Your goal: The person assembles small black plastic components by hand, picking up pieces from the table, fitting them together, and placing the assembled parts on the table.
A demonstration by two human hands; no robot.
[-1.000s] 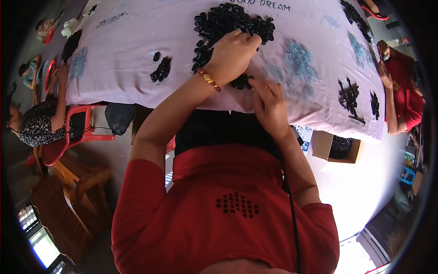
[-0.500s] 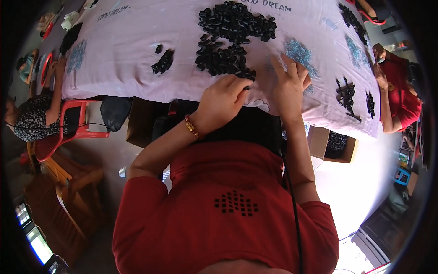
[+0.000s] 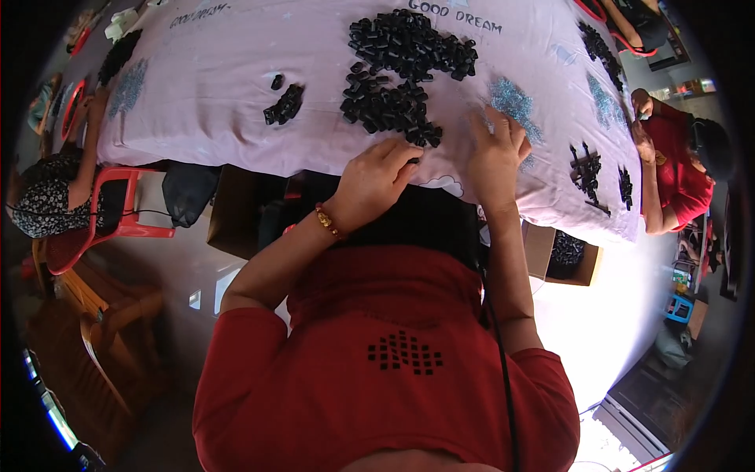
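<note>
My left hand is closed at the table's near edge, a small black tube-like piece pinched at its fingertips. Just beyond it lies a large heap of similar black pieces, reaching almost to the fingers. My right hand rests over the cloth to the right of that heap. Its fingers are apart and partly blurred, beside a scattered pile of tiny silvery-blue bits. Whether a tiny bit touches those fingertips is too small to see.
A pale pink cloth covers the table. A small black cluster lies left, thin black assembled pieces right. Co-workers sit at both sides, one in a red shirt. Below are a red chair and a cardboard box.
My left hand has drawn slightly back from the heap, keeping its black piece. My right hand has shifted a little, fingers still beside the silvery-blue pile. The whole view has tilted slightly.
</note>
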